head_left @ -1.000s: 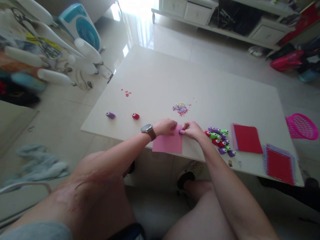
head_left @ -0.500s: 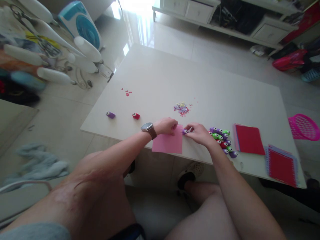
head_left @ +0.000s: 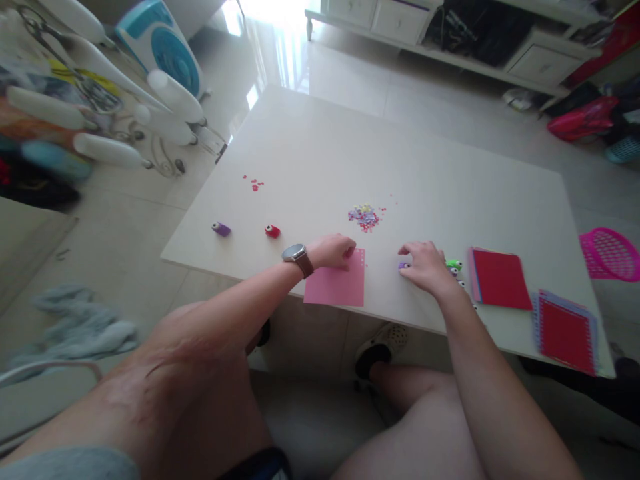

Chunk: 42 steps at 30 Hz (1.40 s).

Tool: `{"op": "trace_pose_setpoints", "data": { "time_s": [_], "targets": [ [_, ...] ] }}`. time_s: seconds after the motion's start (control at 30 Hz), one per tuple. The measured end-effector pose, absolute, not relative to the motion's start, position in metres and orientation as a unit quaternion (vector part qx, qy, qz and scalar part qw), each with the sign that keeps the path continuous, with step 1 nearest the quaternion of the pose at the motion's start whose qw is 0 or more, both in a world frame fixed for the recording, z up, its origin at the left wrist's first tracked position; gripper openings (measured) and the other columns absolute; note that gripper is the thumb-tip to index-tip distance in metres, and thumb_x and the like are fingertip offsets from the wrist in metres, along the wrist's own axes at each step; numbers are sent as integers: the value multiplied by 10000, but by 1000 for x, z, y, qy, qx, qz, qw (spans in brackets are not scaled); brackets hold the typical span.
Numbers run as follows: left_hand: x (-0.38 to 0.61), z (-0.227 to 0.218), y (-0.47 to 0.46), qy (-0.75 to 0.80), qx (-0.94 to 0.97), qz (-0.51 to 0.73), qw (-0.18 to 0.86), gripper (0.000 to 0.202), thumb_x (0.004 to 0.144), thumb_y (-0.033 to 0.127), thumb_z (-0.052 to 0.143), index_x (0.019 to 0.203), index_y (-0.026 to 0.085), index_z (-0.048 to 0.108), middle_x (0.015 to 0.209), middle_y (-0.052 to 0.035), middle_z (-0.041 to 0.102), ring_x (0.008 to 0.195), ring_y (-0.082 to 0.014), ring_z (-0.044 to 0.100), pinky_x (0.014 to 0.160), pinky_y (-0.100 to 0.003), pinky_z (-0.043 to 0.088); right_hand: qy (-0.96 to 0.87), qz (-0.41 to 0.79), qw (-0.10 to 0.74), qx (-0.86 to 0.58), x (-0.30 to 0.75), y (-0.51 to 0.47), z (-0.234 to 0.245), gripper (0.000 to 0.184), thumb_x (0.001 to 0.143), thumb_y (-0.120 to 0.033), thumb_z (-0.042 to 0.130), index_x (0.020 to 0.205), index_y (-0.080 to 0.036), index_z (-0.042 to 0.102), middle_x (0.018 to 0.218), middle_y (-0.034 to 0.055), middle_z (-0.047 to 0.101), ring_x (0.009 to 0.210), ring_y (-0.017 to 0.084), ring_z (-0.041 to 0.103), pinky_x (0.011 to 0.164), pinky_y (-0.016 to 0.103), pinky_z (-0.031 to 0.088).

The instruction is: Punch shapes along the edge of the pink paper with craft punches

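My left hand [head_left: 336, 252], with a watch on the wrist, is closed at the top of a sheet of pink paper [head_left: 336, 287]. Its curled fingers hold the sheet against the table. Small holes show along the sheet's upper right corner. To the right, my right hand [head_left: 425, 265] is open, its thumb and forefinger parted around a small purple craft punch [head_left: 403, 266] on the table. Beyond that hand, a group of punches, one a green punch [head_left: 454, 264], is partly hidden by the hand and wrist.
A heap of punched-out paper bits [head_left: 364, 217] lies beyond the sheet, with red bits [head_left: 255, 186] farther left. A red punch [head_left: 273, 231] and another purple punch [head_left: 221, 229] stand leftward. Stacked red paper [head_left: 501, 279] and punched red sheets [head_left: 565, 333] are at right.
My right hand has moved right with the purple punch, away from the pink paper's edge, and its fingers have spread. My left hand has stayed in place on the sheet.
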<state>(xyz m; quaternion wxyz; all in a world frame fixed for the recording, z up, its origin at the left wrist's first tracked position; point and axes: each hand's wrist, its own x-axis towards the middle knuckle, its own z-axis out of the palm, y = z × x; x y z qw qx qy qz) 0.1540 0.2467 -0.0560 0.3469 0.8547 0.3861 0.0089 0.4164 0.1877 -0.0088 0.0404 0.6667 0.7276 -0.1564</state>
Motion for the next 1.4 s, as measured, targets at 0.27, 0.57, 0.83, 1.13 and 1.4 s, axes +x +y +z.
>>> {"op": "trace_pose_setpoints", "data": {
  "time_s": [0.27, 0.57, 0.83, 1.13, 1.4],
  "targets": [
    [155, -56, 247, 388, 858, 6, 337, 172, 698, 281, 776, 814, 210, 671, 811, -17, 703, 739, -178, 592, 635, -290, 370, 691, -420, -79, 583, 381, 187, -17, 252, 786, -73, 560, 957, -185, 707, 993, 58, 776, 941, 194, 694, 842, 282, 512],
    [155, -57, 247, 385, 858, 9, 339, 181, 699, 295, 770, 837, 210, 689, 831, -26, 718, 759, -186, 615, 641, -287, 393, 679, -375, -155, 612, 377, 191, -26, 459, 797, -98, 575, 1243, -175, 649, 1286, 135, 702, 1133, 246, 673, 963, 368, 539],
    [154, -58, 246, 380, 861, 11, 337, 182, 706, 296, 765, 838, 207, 678, 832, -25, 709, 756, -184, 602, 635, -291, 383, 663, -358, -165, 636, 378, 192, -29, 367, 832, -144, 568, 1189, -168, 650, 1254, 144, 708, 1135, 258, 678, 982, 415, 549],
    [149, -37, 248, 426, 863, 33, 268, 201, 881, 252, 579, 1048, 193, 676, 1040, -86, 713, 927, -221, 636, 772, -324, 440, 720, -307, -126, 610, 377, 191, -29, 292, 837, -132, 572, 1101, -171, 693, 1182, 125, 742, 1064, 256, 695, 991, 398, 526],
    [109, -15, 258, 590, 781, 17, 205, 313, 870, 125, 465, 1074, 204, 688, 1170, -138, 659, 1149, -312, 561, 931, -442, 467, 775, -277, -107, 558, 371, 188, -37, 337, 841, -118, 578, 1146, -180, 707, 1209, 118, 735, 1146, 261, 668, 1056, 390, 484]
  ]
}}
